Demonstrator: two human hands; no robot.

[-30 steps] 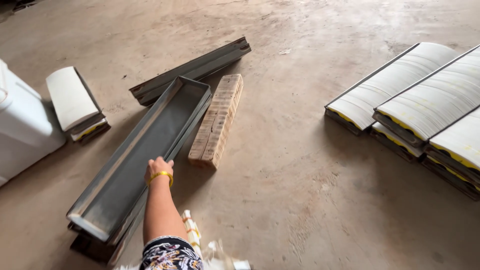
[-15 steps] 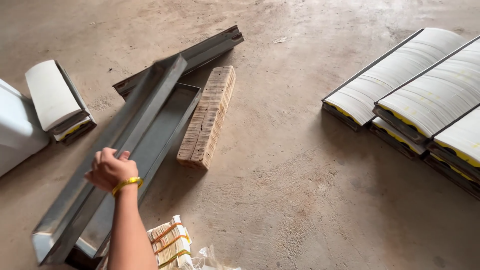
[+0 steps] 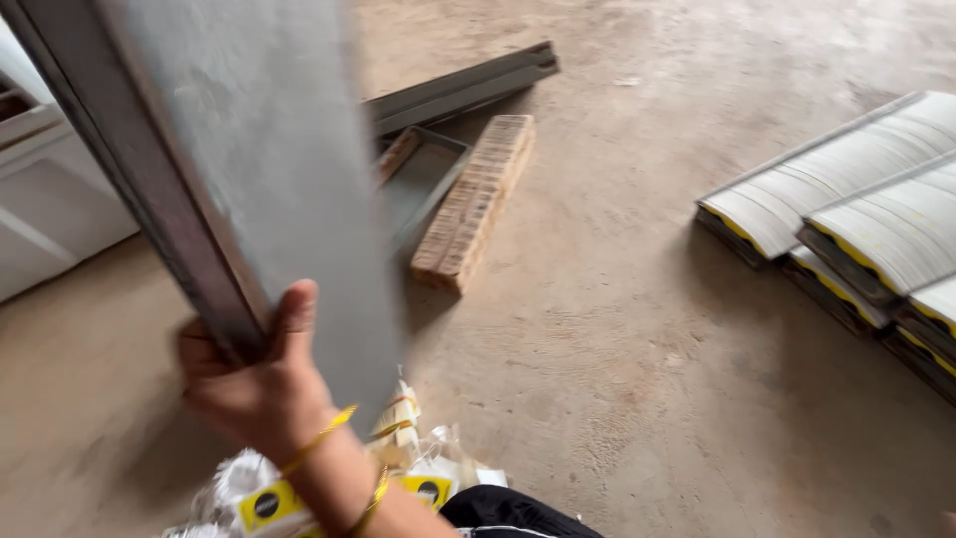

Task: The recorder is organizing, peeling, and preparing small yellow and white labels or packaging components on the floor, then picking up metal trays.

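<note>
Got the metal tray (image 3: 249,169) up off the floor right now, tilted on end and filling the upper left of my view, flat grey underside facing me. My left hand (image 3: 261,384) has its grip clamped on the lower edge, thumb flat on the face and fingers curled round the dark rim behind. My right hand is only a sliver at the bottom right corner of the frame, if that's even it, so I can't tell what its grip is doing.

How I'd handle this bit: the tray is long and I'm holding it near one end with one hand, so the far end probably wants to swing. I'd get the second hand onto the rim further up before turning it, and keep the thumb off the sheet edge, which looks thin and likely sharp. Slow pivot, no jerks; the picture is already blurred.

What's around it: right under my wrist there's a pile of small bundles with yellow labels (image 3: 408,483), so I'd keep the lower corner clear of those. Beyond that on the floor (image 3: 617,399), a second tray (image 3: 423,179) lies flat with a long block of stacked sticks (image 3: 478,199) just beside it, and more metal channels (image 3: 468,85) behind. A white cabinet (image 3: 50,209) sits close on the left, the likeliest thing to clip. Well apart on the right are filled trays (image 3: 856,209), white tops and yellow bands.
</note>
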